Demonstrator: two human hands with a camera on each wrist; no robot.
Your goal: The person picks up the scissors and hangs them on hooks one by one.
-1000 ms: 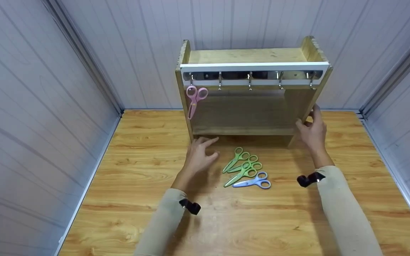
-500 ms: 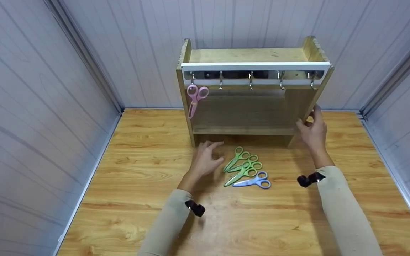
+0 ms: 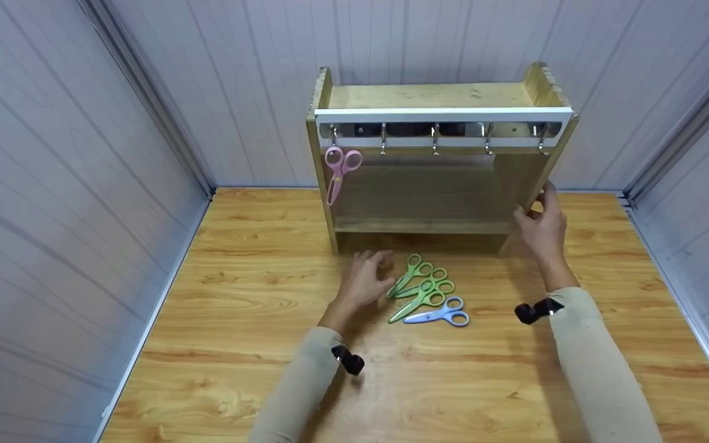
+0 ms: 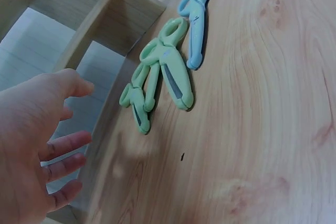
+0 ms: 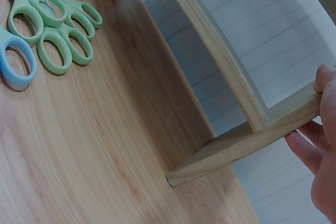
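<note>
My left hand [image 3: 364, 280] hovers just left of three green scissors [image 3: 419, 304], thumb and fingers spread and holding nothing. In the left wrist view those fingers [image 4: 68, 145] are apart from the scissors. The green scissors lie in an overlapping pile on the floor, their blades pointing toward the lower left. Beside them lie blue scissors [image 3: 431, 316]. With its thumb in front and fingers behind, my right hand [image 3: 543, 231] grips the right side panel of a wooden shelf [image 3: 422, 226]. Pink scissors [image 3: 335, 178] hang from the leftmost hook of the shelf.
A white rail [image 3: 440, 112] with several metal hooks [image 3: 435, 138] runs across the shelf's upper front. Pale panelled walls [image 3: 256, 92] stand behind and on both sides. Wood-patterned flooring [image 3: 453, 387] spreads in front of the shelf.
My left hand has moved right and slightly toward me, from the shelf's left foot to beside the green scissors. The right hand stays on the side panel.
</note>
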